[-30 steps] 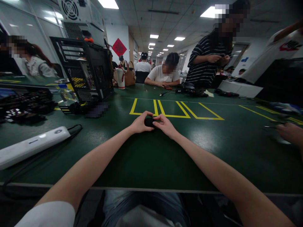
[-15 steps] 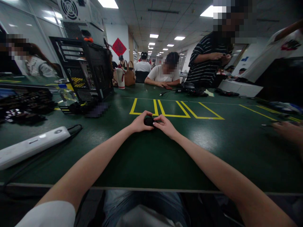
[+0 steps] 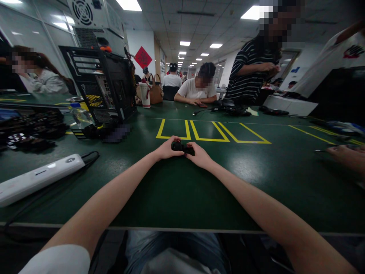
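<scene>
Above the green table, in the middle of the head view, my left hand (image 3: 165, 149) is closed round a small rounded black object (image 3: 177, 146), thumb below and fingers over the top. A second black piece (image 3: 189, 151), flatter in look, is pinched by my right hand (image 3: 200, 156) just to the right. The two black parts meet or nearly meet; whether they are joined I cannot tell. Their exact kind is too dark and small to make out. Both forearms reach in over the table's front edge.
A white power strip (image 3: 42, 179) with a black cable lies at left. Behind it stand dark parts (image 3: 34, 127), a water bottle (image 3: 81, 116) and an open black computer case (image 3: 105, 83). Yellow tape (image 3: 211, 140) marks the table. Another person's hand (image 3: 346, 156) is at right.
My right hand has shifted slightly right and down. A black piece now shows between its fingers, beside the rounded object that my left hand still holds.
</scene>
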The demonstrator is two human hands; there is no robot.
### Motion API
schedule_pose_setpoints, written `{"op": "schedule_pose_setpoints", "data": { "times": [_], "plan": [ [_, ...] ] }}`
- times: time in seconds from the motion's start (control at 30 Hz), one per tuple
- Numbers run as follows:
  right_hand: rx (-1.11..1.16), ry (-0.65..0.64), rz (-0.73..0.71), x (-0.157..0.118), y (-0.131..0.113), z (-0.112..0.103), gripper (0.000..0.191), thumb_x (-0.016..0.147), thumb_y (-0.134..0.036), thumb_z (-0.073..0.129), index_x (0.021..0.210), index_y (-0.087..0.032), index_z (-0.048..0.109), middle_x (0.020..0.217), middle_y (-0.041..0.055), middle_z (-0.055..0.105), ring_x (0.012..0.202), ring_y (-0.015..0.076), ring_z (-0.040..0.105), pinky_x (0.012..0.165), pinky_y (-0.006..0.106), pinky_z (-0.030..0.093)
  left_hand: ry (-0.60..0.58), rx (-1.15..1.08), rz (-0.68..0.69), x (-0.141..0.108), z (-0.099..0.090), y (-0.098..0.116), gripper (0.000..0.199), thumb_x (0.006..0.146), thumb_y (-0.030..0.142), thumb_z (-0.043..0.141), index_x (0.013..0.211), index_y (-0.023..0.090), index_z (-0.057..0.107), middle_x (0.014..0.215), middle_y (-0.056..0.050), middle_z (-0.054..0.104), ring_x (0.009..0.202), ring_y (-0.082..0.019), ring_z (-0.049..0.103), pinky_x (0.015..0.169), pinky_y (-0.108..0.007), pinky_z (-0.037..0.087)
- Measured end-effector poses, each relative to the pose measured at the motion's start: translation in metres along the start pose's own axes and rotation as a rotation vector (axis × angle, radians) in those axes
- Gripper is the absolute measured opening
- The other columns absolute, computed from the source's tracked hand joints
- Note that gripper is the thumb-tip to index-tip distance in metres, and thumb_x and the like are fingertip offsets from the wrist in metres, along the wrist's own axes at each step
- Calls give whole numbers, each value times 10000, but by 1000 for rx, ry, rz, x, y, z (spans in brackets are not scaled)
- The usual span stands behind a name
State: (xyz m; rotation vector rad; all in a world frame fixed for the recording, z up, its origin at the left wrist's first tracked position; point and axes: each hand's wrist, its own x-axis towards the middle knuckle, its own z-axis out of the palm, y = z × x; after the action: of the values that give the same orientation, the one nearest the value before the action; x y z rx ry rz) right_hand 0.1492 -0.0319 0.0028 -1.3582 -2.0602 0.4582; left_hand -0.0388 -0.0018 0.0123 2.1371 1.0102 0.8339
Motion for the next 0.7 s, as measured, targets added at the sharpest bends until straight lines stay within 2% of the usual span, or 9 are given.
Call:
{"op": "schedule_pose_setpoints", "data": {
  "times": [0.13,0.27,0.5,0.6,0.7],
  "plan": [
    [11,-30,29,3,9,-5,465,708,-256,565,1133,-176,394,1129,88,527,1068,202,486,906,403,369,-64,28,-31,-1,-1,0,668,642,439,608,1205,227,318,1191,-81,445,1079,-220,446,909,-377,352],
    [13,-43,72,6,18,-11,478,697,-256,578,1132,-185,391,1149,82,520,1086,198,478,921,409,358,-90,105,-65,7,2,-1,650,640,474,590,1181,198,359,1175,-94,461,1056,-236,465,897,-372,363],
    [-5,-71,52,5,15,-20,450,705,-228,576,1117,-171,405,1141,99,530,1067,191,496,920,386,363,26,175,-86,32,24,2,615,651,422,592,1155,173,345,1119,-111,492,1006,-244,496,856,-375,388],
    [-61,-76,77,-5,7,-25,436,705,-235,578,1103,-171,414,1118,98,539,1047,200,507,900,395,372,-14,154,-75,27,28,11,688,614,442,624,1169,181,313,1137,-120,473,999,-257,502,830,-380,405],
    [-101,-105,68,-29,-8,-31,461,708,-256,576,1123,-183,389,1103,88,536,1038,201,508,875,391,385,-90,136,-57,4,27,26,679,624,441,616,1171,191,301,1127,-115,472,991,-255,505,810,-373,416]
  ]
}}
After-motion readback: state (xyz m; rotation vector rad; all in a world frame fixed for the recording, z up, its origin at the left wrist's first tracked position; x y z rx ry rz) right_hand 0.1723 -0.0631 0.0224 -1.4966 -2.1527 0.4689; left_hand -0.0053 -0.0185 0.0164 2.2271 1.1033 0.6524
